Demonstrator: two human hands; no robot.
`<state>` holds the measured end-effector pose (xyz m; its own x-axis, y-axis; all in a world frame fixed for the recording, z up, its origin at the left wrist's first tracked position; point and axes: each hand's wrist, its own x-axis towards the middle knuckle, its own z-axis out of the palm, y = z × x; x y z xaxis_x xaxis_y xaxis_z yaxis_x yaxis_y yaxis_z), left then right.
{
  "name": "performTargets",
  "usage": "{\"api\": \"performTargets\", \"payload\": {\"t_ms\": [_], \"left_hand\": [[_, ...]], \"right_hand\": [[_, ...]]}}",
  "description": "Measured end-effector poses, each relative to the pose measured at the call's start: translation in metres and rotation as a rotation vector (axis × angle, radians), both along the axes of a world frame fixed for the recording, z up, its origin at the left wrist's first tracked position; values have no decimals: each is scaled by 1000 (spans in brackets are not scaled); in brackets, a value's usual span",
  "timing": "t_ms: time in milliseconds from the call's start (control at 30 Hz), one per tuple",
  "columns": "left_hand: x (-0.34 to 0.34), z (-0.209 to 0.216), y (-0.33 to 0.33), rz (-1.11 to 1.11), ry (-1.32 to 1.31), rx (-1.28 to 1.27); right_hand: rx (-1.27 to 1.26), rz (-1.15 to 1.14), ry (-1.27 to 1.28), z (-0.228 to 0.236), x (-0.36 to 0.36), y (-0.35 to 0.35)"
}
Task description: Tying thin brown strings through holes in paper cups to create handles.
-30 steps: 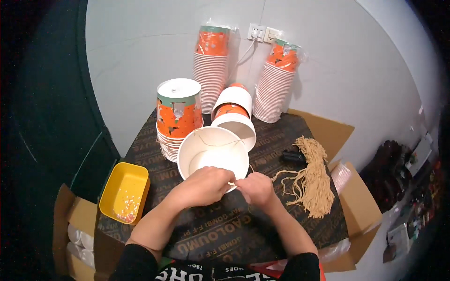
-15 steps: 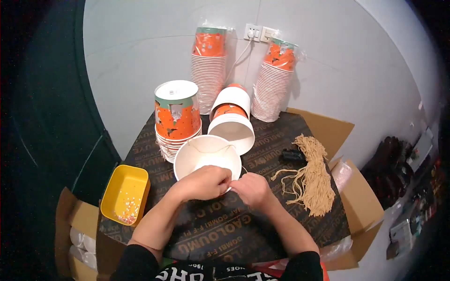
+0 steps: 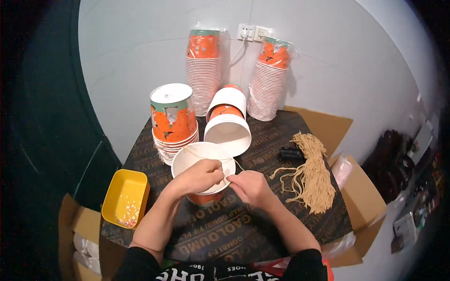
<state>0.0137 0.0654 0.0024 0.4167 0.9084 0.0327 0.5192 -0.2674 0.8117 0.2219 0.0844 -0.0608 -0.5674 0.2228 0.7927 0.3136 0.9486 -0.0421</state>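
The bucket (image 3: 185,164) stands near the middle of the tabletop (image 3: 262,229), white inside and orange outside, its mouth turned up; a cord (image 3: 239,165) crosses the mouth and passes over the rim on the side toward the tabletop's right edge. The left hand (image 3: 201,177) reaches over the near rim, fingers curled inward; its fingertips are hidden, so whether they grip the cord cannot be told; the right hand (image 3: 251,186) is at the right of the rim, thumb and forefinger brought close together, and what lies between them is too small to make out.

In the inspector's judgement, sound handling calls for light fingertip pressure, since the rim looks thin enough to buckle; the cord should be kept free of twists and guided close to the wall; both hands should work near one another, with the left steadying the bucket from inside.

The cord bundle (image 3: 313,182) lies near the tabletop's right edge, loose strands pointing toward the bucket; these should be kept apart from the working cord; the yellow tray (image 3: 143,199) sits at the left edge, well apart.
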Motion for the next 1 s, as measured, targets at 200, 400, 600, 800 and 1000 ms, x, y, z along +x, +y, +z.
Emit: {"api": "performTargets", "payload": {"t_ms": [200, 400, 600, 800, 1000], "left_hand": [[2, -10, 3, -29, -252, -83], [10, -5, -2, 40, -481, -200], [12, -8, 0, 31, -576, -279], [9, -10, 3, 8, -573, -313], [10, -10, 3, 6, -556, -319]], "right_hand": [[-23, 50, 77, 2, -3, 0], [-45, 39, 46, 1, -2, 0], [-75, 50, 75, -4, -2, 1], [-231, 91, 212, 14, 3, -6], [-229, 112, 268, 21, 2, -6]]}}
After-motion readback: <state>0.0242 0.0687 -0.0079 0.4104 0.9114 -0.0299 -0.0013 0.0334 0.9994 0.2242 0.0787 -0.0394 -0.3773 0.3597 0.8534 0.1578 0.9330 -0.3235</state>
